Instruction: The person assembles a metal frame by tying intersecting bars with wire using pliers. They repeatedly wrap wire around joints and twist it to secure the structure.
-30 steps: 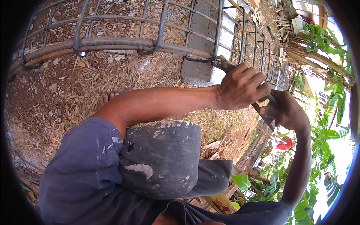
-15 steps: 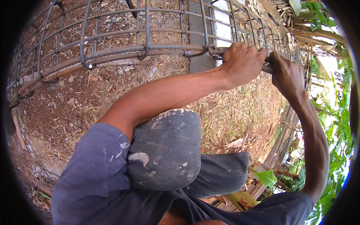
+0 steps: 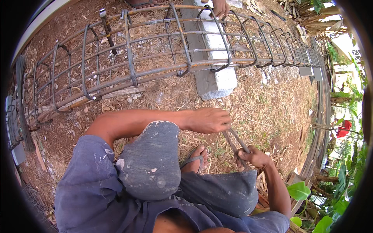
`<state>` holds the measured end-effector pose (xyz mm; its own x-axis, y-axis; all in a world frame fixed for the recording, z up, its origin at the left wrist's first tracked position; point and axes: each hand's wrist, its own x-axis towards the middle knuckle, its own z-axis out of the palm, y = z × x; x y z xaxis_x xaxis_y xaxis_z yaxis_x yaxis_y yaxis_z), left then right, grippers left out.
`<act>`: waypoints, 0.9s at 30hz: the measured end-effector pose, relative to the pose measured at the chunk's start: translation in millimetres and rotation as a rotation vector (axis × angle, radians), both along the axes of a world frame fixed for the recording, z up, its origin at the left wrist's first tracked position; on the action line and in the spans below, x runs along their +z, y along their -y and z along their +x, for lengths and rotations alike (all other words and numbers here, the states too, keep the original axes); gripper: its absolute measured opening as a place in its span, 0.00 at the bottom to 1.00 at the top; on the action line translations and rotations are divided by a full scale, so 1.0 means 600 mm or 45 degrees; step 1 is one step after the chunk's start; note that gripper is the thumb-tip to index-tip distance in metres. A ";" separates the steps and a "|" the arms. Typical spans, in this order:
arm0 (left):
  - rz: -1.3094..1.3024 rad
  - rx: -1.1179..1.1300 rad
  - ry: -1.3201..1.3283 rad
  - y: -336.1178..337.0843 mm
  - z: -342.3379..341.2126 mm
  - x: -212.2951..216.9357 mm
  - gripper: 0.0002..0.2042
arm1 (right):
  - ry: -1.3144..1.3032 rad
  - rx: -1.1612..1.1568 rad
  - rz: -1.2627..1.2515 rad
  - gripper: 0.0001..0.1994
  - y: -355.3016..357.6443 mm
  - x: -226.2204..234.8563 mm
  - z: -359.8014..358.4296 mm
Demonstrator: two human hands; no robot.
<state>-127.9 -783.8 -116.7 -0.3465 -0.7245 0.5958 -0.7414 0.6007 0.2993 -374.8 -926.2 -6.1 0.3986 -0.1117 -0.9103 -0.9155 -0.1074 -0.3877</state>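
Observation:
In front of my knees, my right hand [image 3: 254,157] is wrapped round the lower end of a dark metal plier-like tool [image 3: 234,140] with two long arms spread slightly apart. Closed at the tool's other end is my left hand [image 3: 211,120], so that end is hidden, and I cannot tell whether the fingers hold the tool or something small at it. Beyond both hands, apart from them, runs a long cage of rusty steel rebar [image 3: 155,72] with bent stirrups. It crosses over a grey and white block-like beam [image 3: 217,83].
A hammer [image 3: 107,31] hangs on the cage at the left. Another person's hand [image 3: 219,7] touches the cage's far side, and a foot [image 3: 142,3] shows at the top. A bundle of thin wires [image 3: 23,101] stands far left. Leafy plants [image 3: 342,186] line the right.
Both hands have come away from the cage and down toward my knees with the tool. Its two arms now show spread. My view has shifted, bringing the other person's hand and the hammer's head into sight.

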 end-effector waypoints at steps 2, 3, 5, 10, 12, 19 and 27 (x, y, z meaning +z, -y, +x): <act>0.012 -0.057 0.086 -0.008 0.003 -0.010 0.11 | 0.007 -0.149 0.191 0.23 -0.020 -0.031 -0.012; -0.018 -0.079 0.119 -0.012 0.004 -0.009 0.11 | 0.096 -0.269 0.326 0.24 -0.019 -0.062 -0.023; -0.008 -0.154 0.162 -0.011 -0.009 -0.009 0.09 | 0.241 -0.526 0.577 0.26 -0.019 -0.126 -0.063; 0.313 -0.189 0.200 -0.003 -0.020 -0.018 0.09 | 0.277 0.087 0.201 0.30 0.006 -0.136 -0.044; 0.300 -0.206 0.189 -0.003 -0.021 -0.017 0.10 | 0.339 0.069 0.255 0.30 0.016 -0.155 -0.059; 0.230 -0.320 0.057 -0.014 -0.043 -0.026 0.11 | 0.525 -0.111 0.659 0.28 0.012 -0.214 -0.097; 0.398 -0.458 -0.002 -0.012 -0.050 -0.010 0.15 | 0.626 -0.426 0.040 0.24 0.081 -0.190 -0.113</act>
<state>-157.7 -776.5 -122.9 -0.6074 -0.7035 0.3691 -0.5021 0.7000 0.5078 -442.6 -975.1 -119.9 0.7218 -0.2801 -0.6328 -0.6101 0.1742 -0.7730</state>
